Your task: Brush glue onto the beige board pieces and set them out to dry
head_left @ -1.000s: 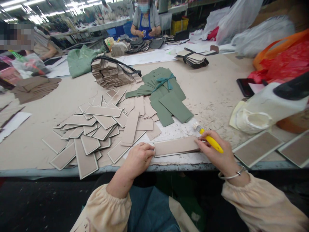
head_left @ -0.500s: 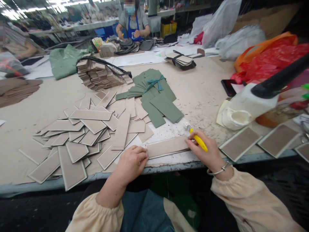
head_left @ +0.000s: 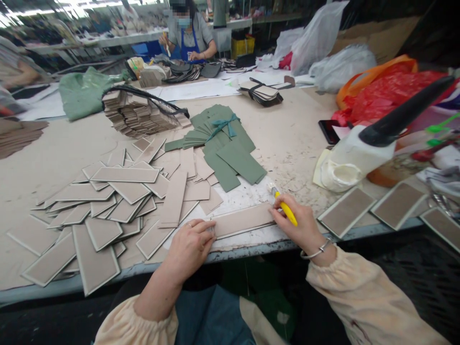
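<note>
A long beige strip point(head_left: 244, 220) with a thin pale edge lies flat at the table's front edge, over white paper. My left hand point(head_left: 192, 242) pinches its left end, fingers bent together. At the strip's other end, my right hand point(head_left: 298, 220) holds a small brush point(head_left: 286, 210) with a yellow handle, its bristles pointing up and away. That hand's fingertips also touch the strip's right corner. Just left of my left hand are loose beige pieces point(head_left: 173, 199). Green panels point(head_left: 239, 163), tied with a teal strip, lie beyond the long strip.
A heap of pale-edged beige pieces point(head_left: 97, 235) covers the front left. Behind it sits a strapped beige stack point(head_left: 140, 112). To the right are a white plastic container point(head_left: 370, 153), a phone point(head_left: 328, 132) and a red bag point(head_left: 391, 96). A co-worker point(head_left: 192, 38) sits across the table.
My view has shifted slightly, so the table's contents appear further left. Both hands stay at the ends of the strip. The co-worker across the table has raised a hand holding a brush.
</note>
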Demonstrator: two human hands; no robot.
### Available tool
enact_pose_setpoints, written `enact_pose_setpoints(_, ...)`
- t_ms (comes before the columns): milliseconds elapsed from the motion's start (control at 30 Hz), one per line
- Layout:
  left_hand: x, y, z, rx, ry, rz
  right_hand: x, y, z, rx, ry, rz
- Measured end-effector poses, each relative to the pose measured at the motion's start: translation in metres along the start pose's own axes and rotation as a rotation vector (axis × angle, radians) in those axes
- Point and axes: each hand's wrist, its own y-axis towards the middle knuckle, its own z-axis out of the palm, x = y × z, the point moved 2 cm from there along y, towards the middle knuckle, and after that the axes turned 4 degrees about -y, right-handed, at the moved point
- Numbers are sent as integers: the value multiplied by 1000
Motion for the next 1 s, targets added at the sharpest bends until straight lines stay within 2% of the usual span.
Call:
enact_pose_setpoints(533, -1, 2, 1, -21, -6, 1, 1, 0, -1, 39, -116, -68)
enact_pose_setpoints(1000, 2, 1, 3, -15, -2, 5, 3, 0, -7, 74, -114, -30)
